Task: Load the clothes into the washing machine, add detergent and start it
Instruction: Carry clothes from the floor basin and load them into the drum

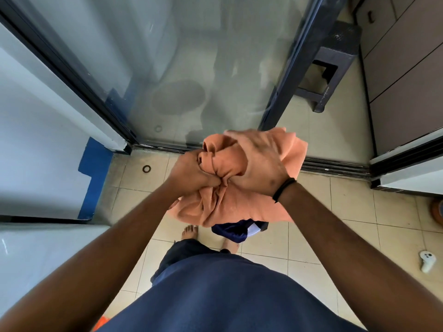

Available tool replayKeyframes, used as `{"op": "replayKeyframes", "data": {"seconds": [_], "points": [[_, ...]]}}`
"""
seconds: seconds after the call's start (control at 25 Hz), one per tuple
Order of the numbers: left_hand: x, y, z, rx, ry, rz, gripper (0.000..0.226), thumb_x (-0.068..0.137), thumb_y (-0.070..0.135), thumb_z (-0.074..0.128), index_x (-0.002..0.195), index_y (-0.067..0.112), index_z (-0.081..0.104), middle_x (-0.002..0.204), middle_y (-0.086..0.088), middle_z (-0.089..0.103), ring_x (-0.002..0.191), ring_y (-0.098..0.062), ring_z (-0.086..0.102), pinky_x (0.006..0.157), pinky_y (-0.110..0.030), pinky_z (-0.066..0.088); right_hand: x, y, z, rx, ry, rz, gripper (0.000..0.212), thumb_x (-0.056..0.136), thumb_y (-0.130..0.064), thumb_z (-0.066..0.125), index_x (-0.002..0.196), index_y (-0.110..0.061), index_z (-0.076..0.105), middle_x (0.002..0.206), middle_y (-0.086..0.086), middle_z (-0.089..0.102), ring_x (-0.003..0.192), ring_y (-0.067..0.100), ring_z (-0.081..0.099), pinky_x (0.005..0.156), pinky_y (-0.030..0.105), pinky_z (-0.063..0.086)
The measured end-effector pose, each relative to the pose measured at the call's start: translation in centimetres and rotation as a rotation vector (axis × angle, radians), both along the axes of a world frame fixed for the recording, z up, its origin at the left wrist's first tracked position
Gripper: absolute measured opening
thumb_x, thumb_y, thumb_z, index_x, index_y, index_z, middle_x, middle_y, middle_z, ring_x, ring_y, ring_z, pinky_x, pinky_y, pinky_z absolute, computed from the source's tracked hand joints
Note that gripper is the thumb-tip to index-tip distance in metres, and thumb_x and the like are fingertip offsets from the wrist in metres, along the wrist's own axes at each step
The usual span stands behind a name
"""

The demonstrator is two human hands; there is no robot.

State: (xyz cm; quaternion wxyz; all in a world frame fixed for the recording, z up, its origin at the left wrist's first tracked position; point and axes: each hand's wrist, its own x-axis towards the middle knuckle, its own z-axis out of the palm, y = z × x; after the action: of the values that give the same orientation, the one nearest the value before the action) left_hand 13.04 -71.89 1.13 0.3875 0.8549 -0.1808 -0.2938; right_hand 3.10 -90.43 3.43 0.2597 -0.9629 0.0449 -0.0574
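A bunched orange cloth (236,207) hangs in front of me at mid-frame, held by both hands. My left hand (191,174) grips a gathered fold at its left side. My right hand (259,164), with a black band at the wrist, wraps over the top of the bundle with its fingers curled around it. A dark blue garment with a white patch (236,232) lies just below the orange cloth; I cannot tell whether it rests on the floor or hangs. No washing machine or detergent is recognisable in view.
A frosted glass sliding door (191,68) with a dark frame stands ahead, its track (335,167) across the tiled floor. A dark plastic stool (333,65) and brown cabinets (407,68) are at the right. A white controller (426,261) lies on the tiles. A white surface (36,255) is at the left.
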Motion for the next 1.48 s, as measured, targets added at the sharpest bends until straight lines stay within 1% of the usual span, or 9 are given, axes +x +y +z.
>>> {"op": "replayKeyframes", "data": {"seconds": [0.08, 0.16, 0.28, 0.36, 0.68, 0.96, 1.12, 1.32, 1.48], "points": [[0.4, 0.7, -0.3, -0.162, 0.150, 0.158, 0.062, 0.035, 0.034, 0.085, 0.094, 0.017, 0.074, 0.092, -0.003, 0.078, 0.086, -0.022, 0.074, 0.074, -0.035, 0.060, -0.1, -2.5, 0.2, 0.129, 0.102, -0.190, 0.106, 0.056, -0.075, 0.075, 0.149, -0.045, 0.035, 0.159, -0.002, 0.031, 0.150, 0.023, 0.018, 0.122, 0.051, 0.013], [0.5, 1.1, -0.4, -0.323, 0.275, 0.284, 0.060, 0.040, 0.019, 0.088, 0.098, 0.009, 0.075, 0.096, -0.007, 0.079, 0.090, -0.024, 0.076, 0.076, -0.037, 0.061, -0.9, -4.3, 0.6, 0.423, 0.164, -0.345, 0.110, 0.054, -0.079, 0.074, 0.150, -0.051, 0.028, 0.164, -0.005, 0.019, 0.152, 0.017, 0.012, 0.123, 0.048, 0.016], [0.2, 0.5, 0.0, -0.478, 0.381, 0.386, 0.044, 0.052, 0.002, 0.079, 0.096, 0.008, 0.074, 0.093, -0.007, 0.079, 0.086, -0.022, 0.076, 0.071, -0.031, 0.060, -2.1, -5.0, 0.9, 0.927, 0.247, -0.306, 0.100, 0.070, -0.055, 0.079, 0.154, -0.046, 0.024, 0.154, -0.013, 0.037, 0.135, 0.006, 0.045, 0.112, 0.039, 0.040], [0.2, 0.0, -0.1, -0.495, 0.392, 0.439, 0.044, 0.050, 0.004, 0.079, 0.093, 0.008, 0.075, 0.091, -0.010, 0.078, 0.085, -0.025, 0.076, 0.071, -0.034, 0.060, -2.2, -4.1, 1.0, 1.092, 0.355, -0.206, 0.098, 0.072, -0.037, 0.081, 0.154, -0.040, 0.027, 0.144, -0.010, 0.053, 0.124, 0.010, 0.059, 0.105, 0.038, 0.048], [-0.4, 2.8, -0.4, -0.358, 0.303, 0.613, 0.045, 0.052, 0.028, 0.082, 0.090, 0.008, 0.073, 0.088, -0.013, 0.077, 0.084, -0.028, 0.076, 0.078, -0.043, 0.062, 1.0, 0.2, -2.1, 0.929, 0.419, -0.045, 0.135, 0.045, -0.051, 0.100, 0.151, -0.056, 0.017, 0.149, -0.017, 0.046, 0.135, 0.009, 0.048, 0.113, 0.043, 0.041], [-0.4, 9.3, 0.3, -0.290, 0.215, 0.763, 0.024, 0.063, 0.025, 0.081, 0.086, 0.024, 0.072, 0.080, 0.005, 0.078, 0.080, -0.016, 0.076, 0.079, -0.040, 0.062, 2.9, 6.5, -3.6, 0.863, 0.359, -0.084, 0.117, 0.047, -0.062, 0.095, 0.145, -0.057, 0.030, 0.139, -0.025, 0.053, 0.129, 0.005, 0.052, 0.108, 0.042, 0.045], [-0.9, 15.5, 0.1, -0.233, 0.103, 0.876, 0.030, 0.076, 0.024, 0.084, 0.093, 0.038, 0.064, 0.087, 0.014, 0.072, 0.088, -0.011, 0.070, 0.076, -0.032, 0.056, 5.1, 12.3, -2.5, 0.746, 0.391, 0.038, 0.112, 0.059, -0.057, 0.091, 0.151, -0.042, 0.028, 0.141, -0.021, 0.051, 0.123, -0.002, 0.051, 0.104, 0.023, 0.044], [-1.7, 24.6, 1.4, -0.201, -0.016, 1.032, 0.057, 0.069, 0.042, 0.083, 0.120, 0.024, 0.067, 0.103, 0.008, 0.074, 0.093, -0.014, 0.070, 0.089, -0.044, 0.059, 8.1, 21.8, -1.4, 0.677, 0.363, 0.193, 0.120, 0.056, -0.063, 0.089, 0.153, -0.043, 0.022, 0.150, -0.018, 0.044, 0.133, 0.003, 0.046, 0.109, 0.030, 0.041], [-3.0, 32.5, 3.1, -0.205, -0.108, 1.201, 0.051, 0.061, 0.053, 0.079, 0.108, 0.039, 0.065, 0.098, 0.015, 0.074, 0.091, -0.013, 0.071, 0.087, -0.048, 0.060, 10.3, 30.5, 0.1, 0.618, 0.304, 0.331, 0.119, 0.054, -0.068, 0.088, 0.151, -0.049, 0.023, 0.149, -0.020, 0.045, 0.132, 0.002, 0.048, 0.109, 0.033, 0.044]]}}
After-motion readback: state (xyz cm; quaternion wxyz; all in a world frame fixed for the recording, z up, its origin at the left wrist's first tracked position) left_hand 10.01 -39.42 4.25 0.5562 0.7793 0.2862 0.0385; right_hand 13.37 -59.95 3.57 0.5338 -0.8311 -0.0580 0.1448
